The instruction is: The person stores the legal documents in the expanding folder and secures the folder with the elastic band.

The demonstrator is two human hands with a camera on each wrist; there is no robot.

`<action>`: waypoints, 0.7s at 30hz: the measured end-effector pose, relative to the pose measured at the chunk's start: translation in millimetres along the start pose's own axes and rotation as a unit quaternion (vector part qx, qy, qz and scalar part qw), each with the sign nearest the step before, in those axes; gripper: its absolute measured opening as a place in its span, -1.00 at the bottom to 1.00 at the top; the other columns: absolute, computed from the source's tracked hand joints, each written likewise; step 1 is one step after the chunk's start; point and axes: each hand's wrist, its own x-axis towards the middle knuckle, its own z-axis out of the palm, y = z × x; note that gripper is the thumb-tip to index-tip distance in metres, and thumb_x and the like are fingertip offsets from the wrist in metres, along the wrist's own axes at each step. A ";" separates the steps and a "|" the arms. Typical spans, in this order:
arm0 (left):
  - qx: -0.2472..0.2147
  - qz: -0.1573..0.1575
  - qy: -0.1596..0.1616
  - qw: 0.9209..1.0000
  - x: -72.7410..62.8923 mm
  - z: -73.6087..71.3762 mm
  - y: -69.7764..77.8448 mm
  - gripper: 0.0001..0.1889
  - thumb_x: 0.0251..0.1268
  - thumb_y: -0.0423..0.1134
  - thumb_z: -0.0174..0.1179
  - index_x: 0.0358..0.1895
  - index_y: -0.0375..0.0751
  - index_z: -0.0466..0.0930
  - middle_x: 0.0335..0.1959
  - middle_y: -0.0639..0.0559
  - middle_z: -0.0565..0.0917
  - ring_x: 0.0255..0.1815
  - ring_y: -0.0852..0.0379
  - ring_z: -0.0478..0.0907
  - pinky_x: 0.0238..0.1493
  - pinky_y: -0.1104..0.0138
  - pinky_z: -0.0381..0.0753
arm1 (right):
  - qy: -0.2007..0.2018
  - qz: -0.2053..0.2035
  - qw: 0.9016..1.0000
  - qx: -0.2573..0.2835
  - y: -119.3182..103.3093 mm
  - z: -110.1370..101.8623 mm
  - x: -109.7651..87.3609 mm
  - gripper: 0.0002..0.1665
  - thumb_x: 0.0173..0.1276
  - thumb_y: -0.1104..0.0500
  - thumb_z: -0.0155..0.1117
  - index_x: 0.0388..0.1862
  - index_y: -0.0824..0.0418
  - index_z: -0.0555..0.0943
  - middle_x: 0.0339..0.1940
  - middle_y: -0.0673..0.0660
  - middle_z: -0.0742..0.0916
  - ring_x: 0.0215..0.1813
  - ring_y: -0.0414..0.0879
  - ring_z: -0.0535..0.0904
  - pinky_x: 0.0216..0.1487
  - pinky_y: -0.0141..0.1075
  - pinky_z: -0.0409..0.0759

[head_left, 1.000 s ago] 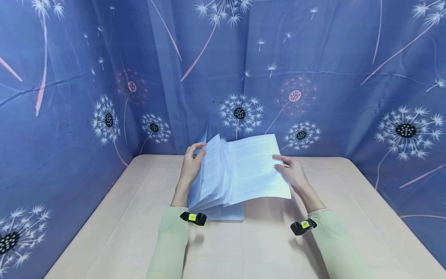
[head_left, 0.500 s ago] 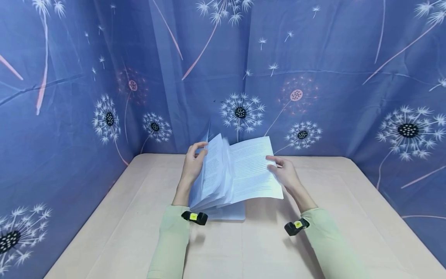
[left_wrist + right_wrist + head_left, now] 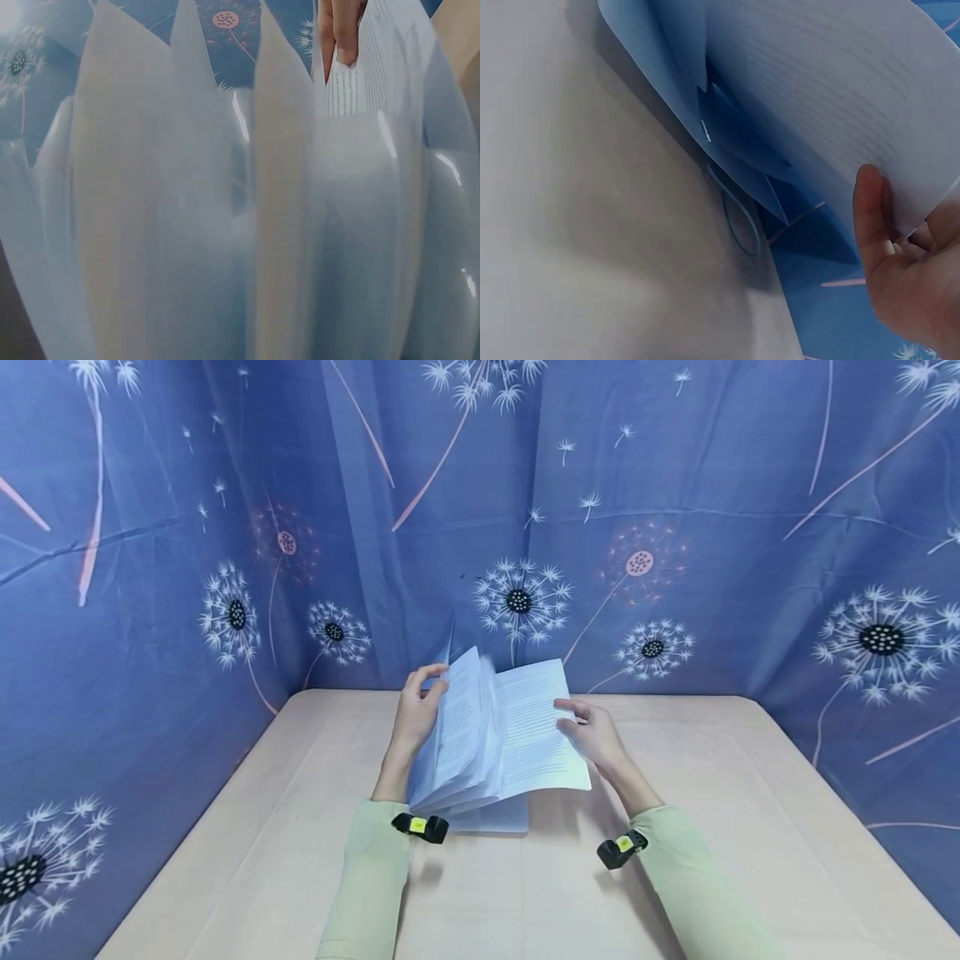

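Note:
A blue display folder (image 3: 491, 817) with clear plastic sleeves (image 3: 202, 187) stands partly fanned open at the middle of the table. My left hand (image 3: 415, 710) grips the folder's left side, thumb and fingers at the edge of its upright pages. Between the thumb and fingers of my right hand (image 3: 592, 739) is the right edge of printed sheets (image 3: 534, 727). The sheets slant down to the right, their left part overlapping the sleeves. In the left wrist view, fingertips (image 3: 345, 34) show against the printed paper behind a sleeve. The right wrist view shows the thumb pressed on the paper.
A blue elastic loop (image 3: 742, 225) hangs from the folder near the table. The pale tabletop (image 3: 262, 877) reaches back to a blue dandelion-print curtain (image 3: 675, 468), which also encloses both sides. Black wrist cameras (image 3: 624, 848) sit on both pale green sleeves.
My right hand has moved left with the printed sheets, so less paper shows to the right of the folder. The left hand has stayed nearly still.

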 end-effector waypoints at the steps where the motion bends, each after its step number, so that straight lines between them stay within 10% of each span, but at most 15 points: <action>1: -0.002 0.000 -0.001 1.000 -0.1 -0.1 -0.2 -0.58 0.44 -0.06 0.02 0.28 -0.03 0.51 0.28 -0.03 0.41 0.14 -0.10 0.50 0.18 -0.02 0.49 | 0.000 0.000 1.000 0.001 0.3 2.0 0.3 -0.48 0.45 0.27 0.14 0.37 0.30 0.47 0.46 0.27 0.46 0.52 0.21 0.27 0.47 0.05 0.30; 21: -0.008 0.001 -0.002 1.000 1.3 -1.0 -0.2 -0.61 0.45 -0.08 0.03 0.27 -0.02 0.52 0.28 -0.04 0.41 0.15 -0.23 0.50 0.13 0.01 0.50 | -0.001 0.002 1.000 -0.003 2.6 35.6 6.3 -0.47 0.42 0.33 0.14 0.37 0.33 0.46 0.39 0.33 0.52 0.33 0.19 0.50 0.22 -0.12 0.55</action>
